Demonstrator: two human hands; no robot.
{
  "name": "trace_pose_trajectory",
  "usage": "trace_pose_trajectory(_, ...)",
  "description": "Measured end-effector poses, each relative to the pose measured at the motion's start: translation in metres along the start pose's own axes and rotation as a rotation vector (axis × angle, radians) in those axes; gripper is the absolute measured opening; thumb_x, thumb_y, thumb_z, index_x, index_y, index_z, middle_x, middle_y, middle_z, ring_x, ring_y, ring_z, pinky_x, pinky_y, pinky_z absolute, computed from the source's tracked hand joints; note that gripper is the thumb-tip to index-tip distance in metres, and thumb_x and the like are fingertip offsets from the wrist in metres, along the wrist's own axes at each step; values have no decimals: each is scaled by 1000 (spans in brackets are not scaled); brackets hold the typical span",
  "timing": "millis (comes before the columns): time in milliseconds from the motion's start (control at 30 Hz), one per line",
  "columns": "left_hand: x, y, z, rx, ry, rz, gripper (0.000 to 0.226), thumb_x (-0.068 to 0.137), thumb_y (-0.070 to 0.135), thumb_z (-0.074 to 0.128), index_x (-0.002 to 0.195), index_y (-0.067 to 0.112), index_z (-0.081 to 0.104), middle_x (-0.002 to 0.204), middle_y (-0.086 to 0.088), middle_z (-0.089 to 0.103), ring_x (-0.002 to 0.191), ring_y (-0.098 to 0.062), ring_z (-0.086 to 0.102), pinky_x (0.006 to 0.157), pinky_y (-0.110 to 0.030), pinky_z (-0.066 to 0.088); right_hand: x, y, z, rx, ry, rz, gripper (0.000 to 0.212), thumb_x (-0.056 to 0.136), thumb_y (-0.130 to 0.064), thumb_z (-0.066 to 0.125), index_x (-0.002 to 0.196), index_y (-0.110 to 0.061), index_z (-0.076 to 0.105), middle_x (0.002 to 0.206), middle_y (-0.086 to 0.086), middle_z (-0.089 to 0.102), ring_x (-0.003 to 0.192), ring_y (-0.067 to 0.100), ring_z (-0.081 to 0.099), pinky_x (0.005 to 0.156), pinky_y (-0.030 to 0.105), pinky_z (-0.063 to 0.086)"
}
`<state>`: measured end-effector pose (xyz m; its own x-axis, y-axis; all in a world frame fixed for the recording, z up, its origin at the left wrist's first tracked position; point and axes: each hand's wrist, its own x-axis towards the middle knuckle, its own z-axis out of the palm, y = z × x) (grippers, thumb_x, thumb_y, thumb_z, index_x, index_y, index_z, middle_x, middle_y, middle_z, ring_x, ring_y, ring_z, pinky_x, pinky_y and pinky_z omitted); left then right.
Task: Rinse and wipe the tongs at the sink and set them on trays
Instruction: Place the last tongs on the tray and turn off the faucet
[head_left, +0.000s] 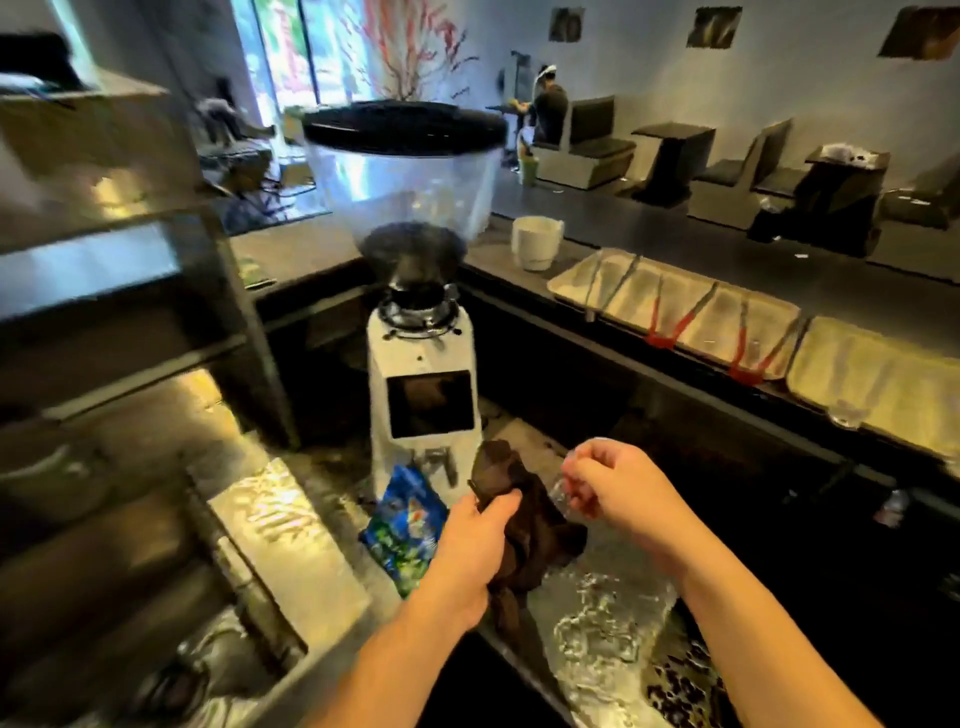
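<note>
Dark bench (649, 244) in a café carries pale metal trays (675, 306) with tongs (675, 317). Left hand (470, 540) grips a crumpled brown cloth (524, 525); right hand (613, 483) curled, contents unclear.

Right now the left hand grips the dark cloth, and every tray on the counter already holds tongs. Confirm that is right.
Not quite. The left hand does grip the dark cloth, but the head view shows the nearest tray holding no tongs. Only the three trays beyond it hold tongs.
</note>
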<state>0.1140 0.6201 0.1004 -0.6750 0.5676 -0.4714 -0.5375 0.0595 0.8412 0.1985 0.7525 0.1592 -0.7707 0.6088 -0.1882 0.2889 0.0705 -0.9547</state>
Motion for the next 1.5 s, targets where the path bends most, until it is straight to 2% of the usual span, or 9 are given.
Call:
trace_pose_trajectory(133, -21, 3, -112, -101, 209, 37, 15, 95, 19, 65, 107, 14, 71, 108, -16, 76, 103, -34, 72, 98, -56, 54, 0, -19, 118, -34, -202, -27, 25, 90, 2, 54, 68, -8, 59, 54, 3, 59, 40, 7, 49, 42, 19, 41)
trace_pose_trajectory(400, -79, -2, -302, -218, 493, 42, 21, 95, 34, 64, 109, 21, 73, 109, -13, 75, 105, -36, 70, 99, -58, 53, -36, -42, 312, -147, -520, -111, 21, 93, -4, 56, 73, -10, 61, 56, -1, 61, 46, 9, 54, 46, 21, 41)
trace_pose_trajectory(600, -116, -16, -392, -450, 596, 61, 31, 100, 30, 57, 122, 11, 68, 107, -16, 78, 98, -35, 75, 74, -44, 63, -63, -49, 412, -167, -766, -93, 15, 94, -6, 54, 82, -9, 61, 61, -2, 60, 53, 11, 54, 49, 21, 42)
trace_pose_trajectory(733, -131, -20, -430, -512, 670, 40, 50, 97, 43, 59, 136, 12, 56, 124, -18, 71, 114, -37, 68, 102, -53, 52, -70, -54, 460, -209, -879, -116, 17, 93, -7, 53, 78, -12, 60, 63, -2, 61, 58, 14, 55, 53, 23, 43)
trace_pose_trajectory(933, -128, -21, -472, -560, 952, -26, 66, 97, 53, 52, 142, 5, 52, 140, -20, 59, 126, -39, 58, 102, -50, 50, -68, -62, 542, -283, -979, -265, 11, 90, -6, 58, 84, -10, 67, 64, -1, 61, 56, 13, 54, 51, 23, 43)
trace_pose_trajectory(1133, -139, -43, -511, -450, 1058, -102, 43, 93, 49, 62, 110, 10, 70, 94, -5, 73, 87, -25, 70, 74, -32, 55, -71, -81, 634, -412, -1065, -620, 34, 92, -20, 68, 125, -14, 66, 120, 4, 65, 109, 17, 62, 96, 27, 48)
trace_pose_trajectory(1200, -137, -41, -523, -437, 1085, -121, 30, 92, 38, 65, 104, 10, 69, 87, -3, 71, 81, -22, 68, 69, -30, 52, -72, -83, 653, -436, -1088, -685, 35, 92, -24, 68, 126, -15, 67, 122, 4, 64, 110, 16, 61, 94, 25, 46)
trace_pose_trajectory(1333, -133, -38, -545, -221, 1061, -154, 13, 84, 27, 67, 90, 17, 72, 92, -10, 74, 92, -31, 72, 93, -50, 56, -68, -81, 669, -431, -1111, -706, 23, 91, -22, 70, 112, -16, 74, 112, 3, 72, 101, 12, 63, 83, 19, 44)
trace_pose_trajectory(1500, -117, -29, -586, 17, 1128, -202, 44, 87, 16, 67, 127, -1, 58, 120, -22, 67, 106, -32, 65, 89, -37, 51, -57, -78, 677, -413, -1119, -767, 16, 89, -16, 72, 104, -16, 77, 103, -1, 74, 91, 8, 65, 80, 17, 47)
